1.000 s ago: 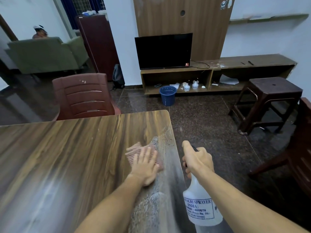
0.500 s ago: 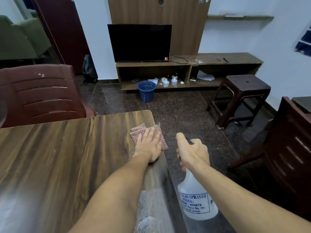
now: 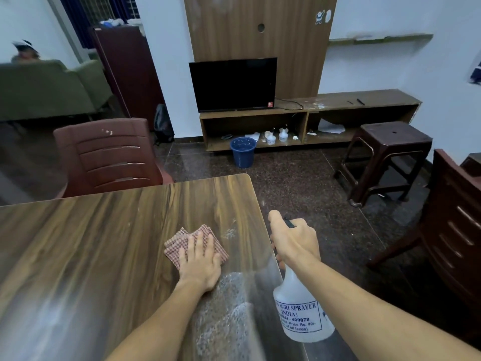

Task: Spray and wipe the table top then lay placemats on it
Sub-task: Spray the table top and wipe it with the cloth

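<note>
A brown wood-grain table top point(image 3: 104, 243) fills the lower left. My left hand point(image 3: 200, 261) lies flat, palm down, pressing a folded red-checked cloth point(image 3: 179, 243) onto the table near its right edge. Wet spray droplets point(image 3: 229, 303) speckle the surface just below that hand. My right hand point(image 3: 294, 241) is wrapped around the head of a translucent white spray bottle point(image 3: 302, 316) with a printed label, held just beyond the table's right edge. No placemats show.
A maroon plastic chair point(image 3: 112, 155) stands at the table's far side; another dark chair point(image 3: 458, 225) is on the right. Beyond are a brown stool point(image 3: 390, 157), a blue bucket point(image 3: 243, 151), a TV point(image 3: 233, 84) on a low shelf unit and a green sofa point(image 3: 46, 89).
My left hand slid the cloth toward the table's far right corner, then back toward me and leftward. The right hand kept its hold on the bottle. My view swung right, then back.
</note>
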